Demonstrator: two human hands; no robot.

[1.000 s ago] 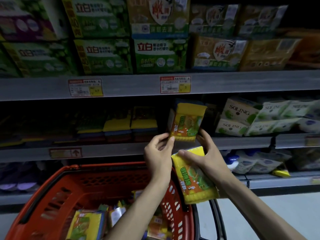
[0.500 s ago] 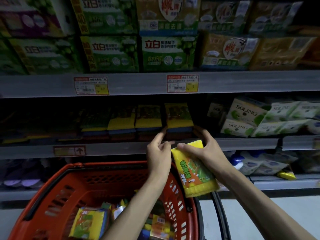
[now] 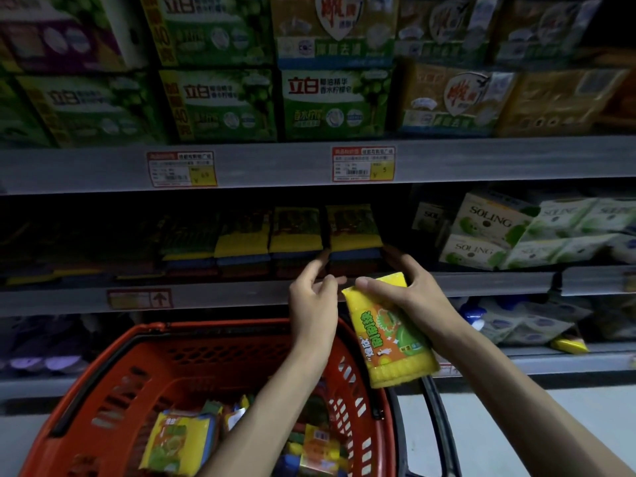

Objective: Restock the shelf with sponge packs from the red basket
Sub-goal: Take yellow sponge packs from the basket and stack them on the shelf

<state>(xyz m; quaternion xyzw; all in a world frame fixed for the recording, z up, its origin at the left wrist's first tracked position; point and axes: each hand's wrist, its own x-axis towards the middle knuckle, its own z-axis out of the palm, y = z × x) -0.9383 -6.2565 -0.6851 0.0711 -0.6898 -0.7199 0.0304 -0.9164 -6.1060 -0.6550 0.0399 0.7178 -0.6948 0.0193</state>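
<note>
My right hand (image 3: 402, 297) grips a yellow sponge pack (image 3: 392, 335) with an orange and green label, held tilted just below the middle shelf's front edge (image 3: 241, 297). My left hand (image 3: 315, 301) hovers beside it with fingers loosely apart and holds nothing. Just above both hands, a row of sponge packs (image 3: 352, 232) lies stacked on the dark middle shelf. The red basket (image 3: 113, 383) sits below at the left, with several more sponge packs (image 3: 179, 442) inside.
Green and gold detergent boxes (image 3: 334, 101) fill the upper shelf. White SOLING packs (image 3: 492, 232) lie to the right of the sponge row. Blue and white pouches (image 3: 516, 321) rest on the lower right shelf. Price tags (image 3: 363, 164) hang on the upper shelf edge.
The pack my left hand held up one second ago now lies on the shelf at the right end of the row. My left hand has let go and drawn back.
</note>
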